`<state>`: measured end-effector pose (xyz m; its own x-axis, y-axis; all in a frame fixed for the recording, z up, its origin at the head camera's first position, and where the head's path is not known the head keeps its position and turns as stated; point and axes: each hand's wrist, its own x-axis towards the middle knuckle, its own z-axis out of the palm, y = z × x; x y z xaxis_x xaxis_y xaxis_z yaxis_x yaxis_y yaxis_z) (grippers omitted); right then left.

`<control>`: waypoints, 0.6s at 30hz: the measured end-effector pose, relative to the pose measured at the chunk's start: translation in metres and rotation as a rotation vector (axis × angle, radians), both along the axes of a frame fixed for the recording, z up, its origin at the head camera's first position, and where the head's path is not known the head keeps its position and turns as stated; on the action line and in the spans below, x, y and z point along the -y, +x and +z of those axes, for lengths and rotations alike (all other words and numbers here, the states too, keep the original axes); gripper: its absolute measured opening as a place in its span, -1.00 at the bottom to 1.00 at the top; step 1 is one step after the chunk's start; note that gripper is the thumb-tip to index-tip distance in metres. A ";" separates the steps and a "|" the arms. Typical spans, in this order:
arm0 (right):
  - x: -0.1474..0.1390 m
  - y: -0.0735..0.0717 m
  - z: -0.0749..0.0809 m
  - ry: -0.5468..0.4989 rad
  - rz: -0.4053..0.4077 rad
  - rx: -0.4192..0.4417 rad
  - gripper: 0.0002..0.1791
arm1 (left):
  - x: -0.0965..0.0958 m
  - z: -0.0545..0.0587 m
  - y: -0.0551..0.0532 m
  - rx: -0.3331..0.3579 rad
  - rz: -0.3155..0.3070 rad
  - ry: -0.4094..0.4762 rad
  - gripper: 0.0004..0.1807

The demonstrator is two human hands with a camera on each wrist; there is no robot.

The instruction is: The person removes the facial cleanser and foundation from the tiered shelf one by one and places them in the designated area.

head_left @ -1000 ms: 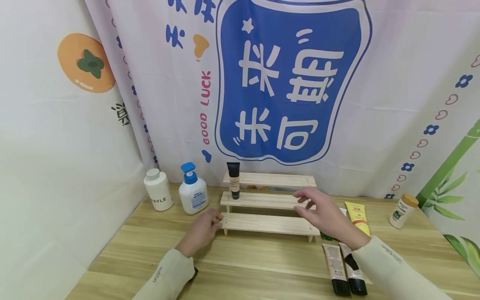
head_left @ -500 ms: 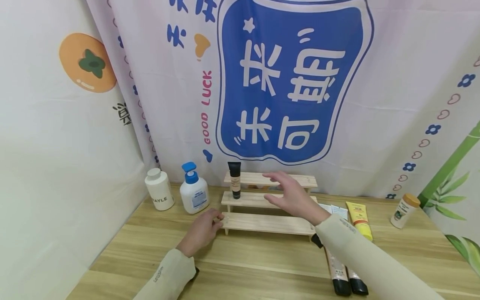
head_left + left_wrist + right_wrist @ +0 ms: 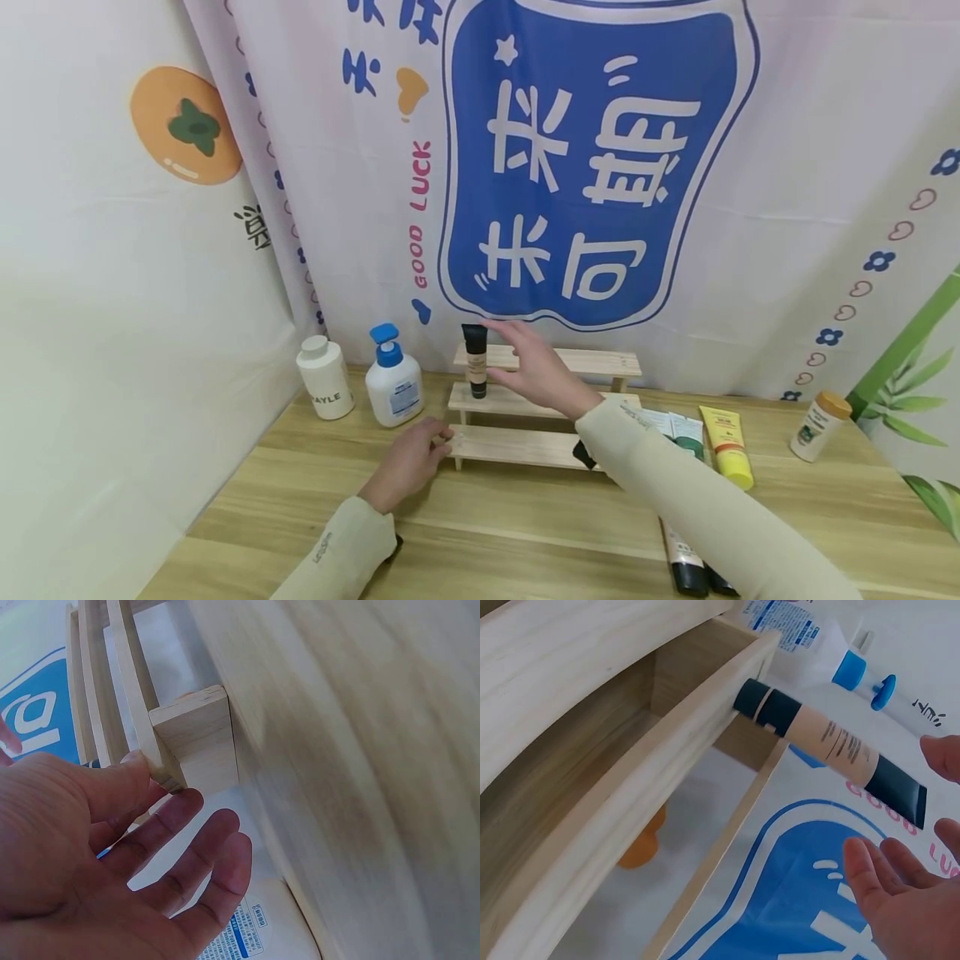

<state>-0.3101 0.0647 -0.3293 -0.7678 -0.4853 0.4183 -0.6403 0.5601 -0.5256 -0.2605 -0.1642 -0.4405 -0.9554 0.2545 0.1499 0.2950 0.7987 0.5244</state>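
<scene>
A three-tier wooden display rack [image 3: 517, 447] stands at the back of the table. My left hand [image 3: 408, 462] pinches the left end of its lowest board between thumb and index finger, the other fingers loose below, as the left wrist view shows. On the middle tier, at the left, a small cosmetic tube [image 3: 477, 367] with a beige label and black ends stands upright on its cap. My right hand [image 3: 536, 371] is just right of that tube, thumb and fingers spread apart. In the right wrist view the tube's crimped end [image 3: 900, 796] lies before the parted thumb and fingers, apparently untouched.
Left of the rack stand a white bottle [image 3: 325, 379] and a blue-topped pump bottle [image 3: 395, 387]. At right lie a yellow tube [image 3: 727, 446], white-and-green tubes [image 3: 687, 433] and beige tubes [image 3: 684, 554] partly under my right sleeve. An orange-capped bottle [image 3: 820, 427] stands farther right.
My right hand has moved left across the rack, from its right end to beside the standing tube. The left hand keeps its place on the lowest board. The head view has shifted slightly.
</scene>
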 end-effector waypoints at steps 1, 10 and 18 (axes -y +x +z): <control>0.002 -0.001 0.001 -0.001 -0.001 -0.001 -0.22 | 0.000 0.000 0.000 0.001 -0.002 0.001 -0.84; 0.011 -0.009 -0.005 -0.090 -0.001 0.013 -0.32 | -0.001 0.000 -0.001 0.007 0.004 0.003 -0.84; 0.013 -0.012 -0.016 -0.256 -0.070 -0.033 -0.68 | 0.000 0.001 0.000 0.016 0.011 0.008 -0.84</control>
<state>-0.3219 0.0514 -0.3456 -0.7798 -0.3066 0.5458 -0.6237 0.4549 -0.6357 -0.2601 -0.1640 -0.4393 -0.9603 0.2432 0.1364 0.2780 0.7976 0.5354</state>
